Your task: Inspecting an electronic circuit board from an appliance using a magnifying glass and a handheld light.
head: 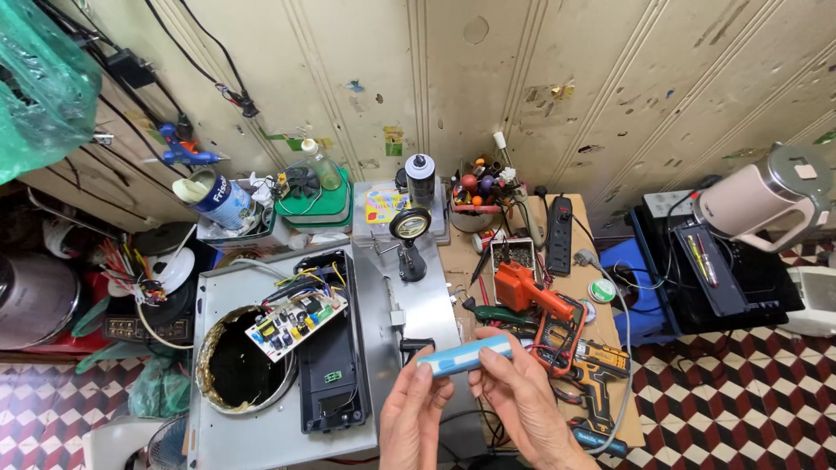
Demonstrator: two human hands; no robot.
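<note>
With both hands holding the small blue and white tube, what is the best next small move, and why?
Probably turn the tube slowly between the fingers to look it over. Left hand pinches one end, right hand the other, and it hangs above the bench, touching nothing.

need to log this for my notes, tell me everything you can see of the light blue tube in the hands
The light blue tube is a slim cylinder, smooth and plastic-looking, with a paler whitish stretch toward its upper right end. It lies nearly level, tilted up to the right, held in the air above the cluttered workbench. The left hand pinches its lower left end with the fingertips; the right hand grips its right half, thumb under and fingers around it. Nothing else touches it. The ends are covered, so any cap or opening cannot be told.
</note>
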